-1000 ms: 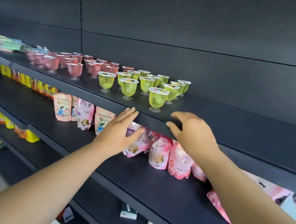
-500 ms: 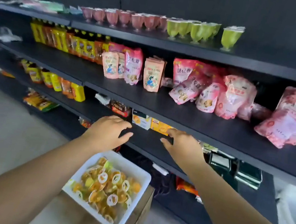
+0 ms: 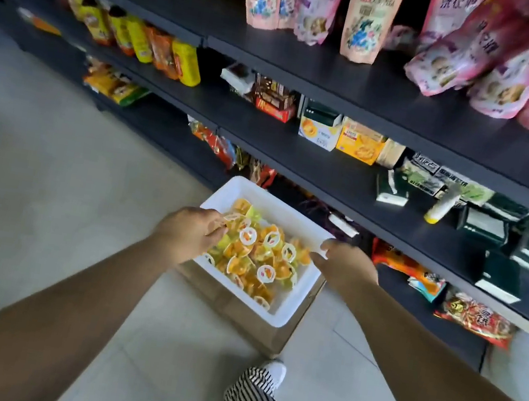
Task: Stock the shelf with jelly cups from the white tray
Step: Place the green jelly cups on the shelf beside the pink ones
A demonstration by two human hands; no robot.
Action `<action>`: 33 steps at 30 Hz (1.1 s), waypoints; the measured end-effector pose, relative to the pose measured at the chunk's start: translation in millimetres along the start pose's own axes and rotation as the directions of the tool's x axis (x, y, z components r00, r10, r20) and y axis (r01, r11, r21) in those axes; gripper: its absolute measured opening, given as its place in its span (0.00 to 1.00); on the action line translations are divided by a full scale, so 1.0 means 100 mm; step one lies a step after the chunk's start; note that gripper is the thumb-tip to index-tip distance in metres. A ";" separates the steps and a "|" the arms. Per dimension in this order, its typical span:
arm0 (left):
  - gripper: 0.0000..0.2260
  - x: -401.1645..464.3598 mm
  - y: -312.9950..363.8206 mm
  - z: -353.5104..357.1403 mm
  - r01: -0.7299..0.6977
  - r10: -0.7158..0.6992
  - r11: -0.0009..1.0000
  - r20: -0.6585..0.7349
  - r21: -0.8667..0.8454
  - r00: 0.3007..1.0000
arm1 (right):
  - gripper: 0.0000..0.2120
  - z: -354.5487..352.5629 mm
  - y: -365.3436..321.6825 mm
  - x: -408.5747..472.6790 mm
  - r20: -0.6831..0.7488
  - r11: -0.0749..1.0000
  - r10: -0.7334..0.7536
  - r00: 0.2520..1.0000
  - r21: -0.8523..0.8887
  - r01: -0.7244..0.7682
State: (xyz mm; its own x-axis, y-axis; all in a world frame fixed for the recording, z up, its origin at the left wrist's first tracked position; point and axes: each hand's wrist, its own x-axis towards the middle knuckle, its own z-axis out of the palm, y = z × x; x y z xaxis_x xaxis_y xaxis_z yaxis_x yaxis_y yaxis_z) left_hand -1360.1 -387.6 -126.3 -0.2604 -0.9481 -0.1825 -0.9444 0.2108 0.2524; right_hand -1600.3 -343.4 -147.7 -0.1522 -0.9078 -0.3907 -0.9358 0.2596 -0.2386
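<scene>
- Gripping nothing yet as far as I can see: my left hand (image 3: 190, 233) has fingers curling onto a cup at the tray's left side, not clearly closed around it; my right hand (image 3: 346, 265) hovers loose-fingered over the tray's right rim.
- Jelly cups (image 3: 257, 258) lie heaped in the white tray (image 3: 287, 311), which sits on a brown box (image 3: 272, 337) on the floor, just in front of the shelf unit (image 3: 408, 112).
- Handling guess: cups look light, thin stiff plastic, foil lids, probably slick; squeeze lightly, pinch at the rim or around the bowl, avoid pressing the lid.
- Orientation: mixed, many tipped on their sides, round lids facing up or toward me; no shared axis. Each needs turning lid-up for shelving.
- Pink snack pouches (image 3: 365, 15) stand farther up.
</scene>
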 end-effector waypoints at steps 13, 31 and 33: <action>0.17 1.07 -1.00 1.10 0.240 -0.198 0.969 0.409 -0.052 0.891 | 0.18 1.16 -0.21 1.37 0.308 0.920 0.235 0.922 0.235 -0.313; 0.26 2.77 -1.79 2.98 0.860 -0.371 0.358 0.790 -0.363 0.488 | 0.17 2.21 -0.61 2.77 0.322 0.590 0.541 0.777 0.513 -0.623; 0.27 2.85 -1.79 3.11 0.892 -0.379 0.295 0.815 -0.343 0.438 | 0.15 2.20 -0.69 3.07 0.274 0.548 0.549 0.790 0.595 -0.587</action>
State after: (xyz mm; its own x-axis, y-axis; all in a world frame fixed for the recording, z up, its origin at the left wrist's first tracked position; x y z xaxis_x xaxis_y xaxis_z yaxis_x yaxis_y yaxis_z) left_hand -1327.7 -621.2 -518.5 0.0804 -0.3016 -0.9500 -0.4421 -0.8650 0.2372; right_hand -1512.3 -567.9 -446.4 -0.5469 -0.4843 -0.6829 -0.2340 0.8716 -0.4307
